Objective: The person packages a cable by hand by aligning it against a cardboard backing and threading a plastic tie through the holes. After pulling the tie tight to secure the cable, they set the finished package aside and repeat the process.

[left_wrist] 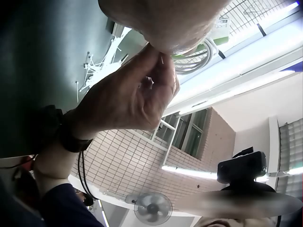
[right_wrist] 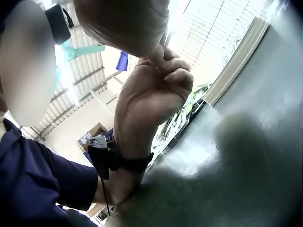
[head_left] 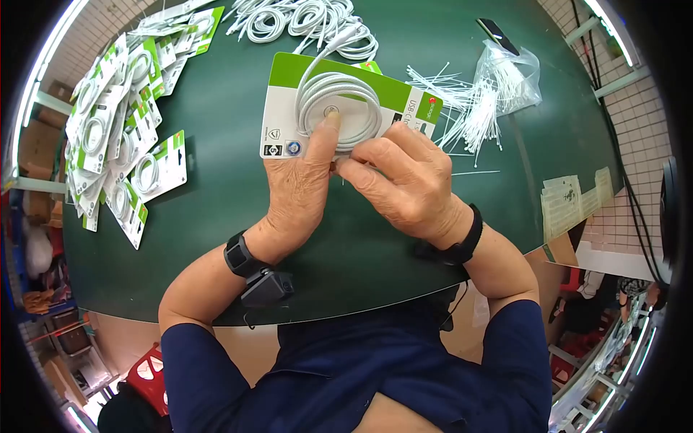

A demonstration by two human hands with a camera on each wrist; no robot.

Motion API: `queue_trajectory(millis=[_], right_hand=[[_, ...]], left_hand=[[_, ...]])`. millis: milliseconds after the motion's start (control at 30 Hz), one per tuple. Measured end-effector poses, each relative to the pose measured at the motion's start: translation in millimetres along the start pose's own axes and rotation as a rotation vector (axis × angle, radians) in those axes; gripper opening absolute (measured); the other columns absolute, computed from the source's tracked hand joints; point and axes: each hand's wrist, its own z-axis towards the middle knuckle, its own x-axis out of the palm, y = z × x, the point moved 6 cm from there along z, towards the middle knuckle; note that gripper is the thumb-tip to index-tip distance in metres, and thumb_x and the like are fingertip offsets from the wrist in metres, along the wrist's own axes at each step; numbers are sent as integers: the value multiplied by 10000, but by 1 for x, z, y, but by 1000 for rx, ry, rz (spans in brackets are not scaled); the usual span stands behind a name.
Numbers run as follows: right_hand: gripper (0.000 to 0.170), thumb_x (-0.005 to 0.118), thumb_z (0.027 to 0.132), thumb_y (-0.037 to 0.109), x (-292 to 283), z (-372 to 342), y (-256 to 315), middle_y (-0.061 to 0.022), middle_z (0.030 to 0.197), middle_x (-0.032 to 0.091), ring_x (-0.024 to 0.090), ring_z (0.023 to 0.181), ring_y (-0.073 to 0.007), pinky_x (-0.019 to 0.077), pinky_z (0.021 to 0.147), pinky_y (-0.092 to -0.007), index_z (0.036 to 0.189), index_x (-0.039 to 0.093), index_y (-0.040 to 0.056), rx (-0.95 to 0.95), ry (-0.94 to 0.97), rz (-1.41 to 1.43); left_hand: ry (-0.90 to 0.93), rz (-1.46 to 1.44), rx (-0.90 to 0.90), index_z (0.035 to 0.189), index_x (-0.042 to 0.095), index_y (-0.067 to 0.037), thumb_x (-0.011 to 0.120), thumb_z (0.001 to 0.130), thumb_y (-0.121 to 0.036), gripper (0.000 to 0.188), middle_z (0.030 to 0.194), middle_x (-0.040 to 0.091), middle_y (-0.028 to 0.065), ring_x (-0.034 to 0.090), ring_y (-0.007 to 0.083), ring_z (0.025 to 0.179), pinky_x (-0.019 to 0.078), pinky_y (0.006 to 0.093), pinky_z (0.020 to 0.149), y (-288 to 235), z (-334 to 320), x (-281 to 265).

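Note:
My left hand point(head_left: 303, 177) holds a green and white packaging card point(head_left: 278, 108) from below, its thumb pressing inside a coil of white braided cable point(head_left: 375, 108) on the card's front. The card reads USB-C at its right end. My right hand point(head_left: 408, 180) has its thumb and fingers curled together at the card's lower edge, close beside the left hand. In the left wrist view a thin white cable tie point(left_wrist: 162, 60) pokes out at those pinching fingertips; most of it is hidden. The right wrist view shows the left hand's fingers folded behind the card.
Carded cables point(head_left: 144, 169) lie piled at the left of the green table point(head_left: 216, 281). Loose coiled cables point(head_left: 310, 22) are at the back. White cable ties point(head_left: 480, 115) spill from a plastic bag point(head_left: 530, 79) at the right, near a dark phone-like object point(head_left: 498, 35). Paper point(head_left: 561, 206) covers the right edge.

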Motion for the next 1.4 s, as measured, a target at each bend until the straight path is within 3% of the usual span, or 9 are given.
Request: queue_trajectory(millis=[333, 500, 733, 1200, 1400], right_hand=[[302, 794, 672, 81, -1, -1, 14, -34, 906, 689, 642, 737, -193, 501, 568, -323, 969, 761, 40, -106, 2, 105], [293, 794, 675, 44, 5, -1, 1, -37, 938, 683, 643, 736, -189, 529, 580, -311, 965, 755, 46, -60, -3, 83], [263, 788, 687, 14, 7, 0, -6, -42, 975, 686, 647, 720, -185, 548, 583, -298, 943, 741, 48, 26, 7, 34], [173, 763, 747, 44, 14, -4, -2, -75, 946, 679, 702, 711, -212, 569, 568, -336, 877, 649, 31, 63, 138, 44], [204, 775, 736, 10, 9, -7, -6, -91, 973, 690, 705, 718, -198, 573, 560, -304, 916, 680, 9, 95, 41, 97]], left_hand=[[37, 41, -6, 1277, 605, -4, 700, 1000, -98, 307, 1170, 680, 64, 650, 141, 1033, 551, 318, 896, 8, -1, -8], [20, 47, 9, 1290, 599, -6, 694, 1007, -102, 313, 1151, 684, 66, 651, 131, 1004, 556, 295, 848, 7, -4, -8], [40, -26, -127, 1340, 582, -27, 705, 1030, -160, 359, 1161, 681, 60, 662, 111, 964, 576, 264, 690, 15, -8, -10], [87, -133, -164, 1378, 587, -18, 703, 1034, -166, 392, 1203, 700, 97, 707, 163, 1006, 641, 306, 776, 16, -8, -11], [91, -102, -170, 1361, 594, -2, 691, 1031, -129, 367, 1199, 701, 106, 714, 177, 1003, 646, 318, 780, 15, -6, -8]])
